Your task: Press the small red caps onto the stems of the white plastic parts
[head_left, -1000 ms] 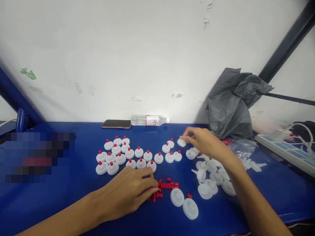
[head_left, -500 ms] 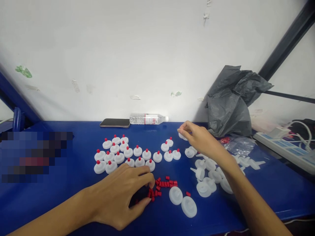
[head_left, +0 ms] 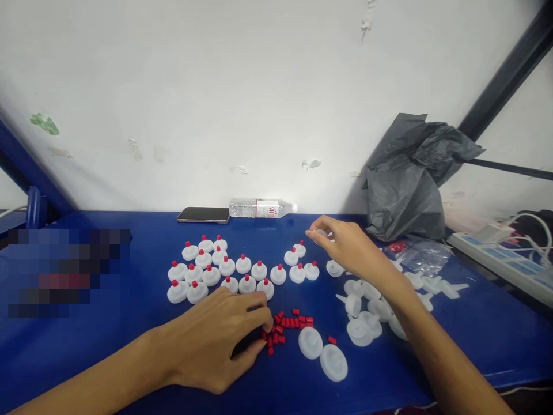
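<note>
My left hand [head_left: 224,334] is low over a pile of small red caps [head_left: 291,323]. Its thumb and index finger close around one red cap [head_left: 264,335] at the pile's left edge. Farther back, my right hand [head_left: 337,242] pinches a white spout lid, mostly hidden behind the fingers. Below and right of that hand lies a loose heap of white spout lids [head_left: 359,332], some with pointed spouts showing. Two white lids [head_left: 333,363] lie at the front near a single red cap [head_left: 332,340]. Rows of white lids with red caps on top [head_left: 211,276] stand left of centre.
Along the wall lie a phone [head_left: 203,215] and a clear plastic bottle [head_left: 261,208] on its side. A grey plastic bag [head_left: 404,184], a clear bag [head_left: 425,256] and a power strip [head_left: 503,262] are at the right. A pixelated area covers the far left of the blue table [head_left: 142,346].
My left thumb and index finger have drawn closer together around a red cap. My right hand has turned slightly with the white lid, its fingertips shifting a little left. The view has shifted slightly.
</note>
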A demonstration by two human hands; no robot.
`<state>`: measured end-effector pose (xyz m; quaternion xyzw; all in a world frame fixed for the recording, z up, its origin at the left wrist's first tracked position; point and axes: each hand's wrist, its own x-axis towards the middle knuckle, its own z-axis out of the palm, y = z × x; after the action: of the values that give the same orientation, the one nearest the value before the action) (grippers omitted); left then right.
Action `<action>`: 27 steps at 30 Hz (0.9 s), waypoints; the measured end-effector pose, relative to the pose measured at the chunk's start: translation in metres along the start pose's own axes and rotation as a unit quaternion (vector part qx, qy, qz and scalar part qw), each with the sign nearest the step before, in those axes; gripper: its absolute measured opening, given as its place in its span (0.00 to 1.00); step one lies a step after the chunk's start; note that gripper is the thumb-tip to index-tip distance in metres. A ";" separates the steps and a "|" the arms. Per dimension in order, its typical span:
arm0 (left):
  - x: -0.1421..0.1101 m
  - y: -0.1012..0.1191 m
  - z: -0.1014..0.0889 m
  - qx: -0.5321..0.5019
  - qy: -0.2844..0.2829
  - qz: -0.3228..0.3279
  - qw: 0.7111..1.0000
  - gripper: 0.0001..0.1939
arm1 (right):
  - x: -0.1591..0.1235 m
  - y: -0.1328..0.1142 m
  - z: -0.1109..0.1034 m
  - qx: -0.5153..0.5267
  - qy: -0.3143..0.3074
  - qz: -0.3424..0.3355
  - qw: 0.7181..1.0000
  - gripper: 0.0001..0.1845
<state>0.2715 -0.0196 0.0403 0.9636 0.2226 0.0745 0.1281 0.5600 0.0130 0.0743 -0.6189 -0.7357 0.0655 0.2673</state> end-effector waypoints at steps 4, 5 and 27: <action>0.001 -0.003 0.003 0.043 0.013 0.015 0.999 0.03 | -0.001 -0.002 0.000 -0.005 0.003 -0.004 1.000 0.13; 0.002 -0.004 0.005 0.067 0.017 0.023 0.997 0.03 | -0.001 -0.003 0.000 -0.005 0.003 -0.003 1.000 0.13; 0.000 -0.016 0.009 -0.068 0.242 0.010 0.968 0.26 | 0.000 -0.006 0.003 -0.010 0.017 -0.032 0.999 0.17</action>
<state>0.2667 -0.0076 0.0267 0.9082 0.2313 0.3216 0.1352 0.5534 0.0122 0.0746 -0.5988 -0.7511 0.0392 0.2753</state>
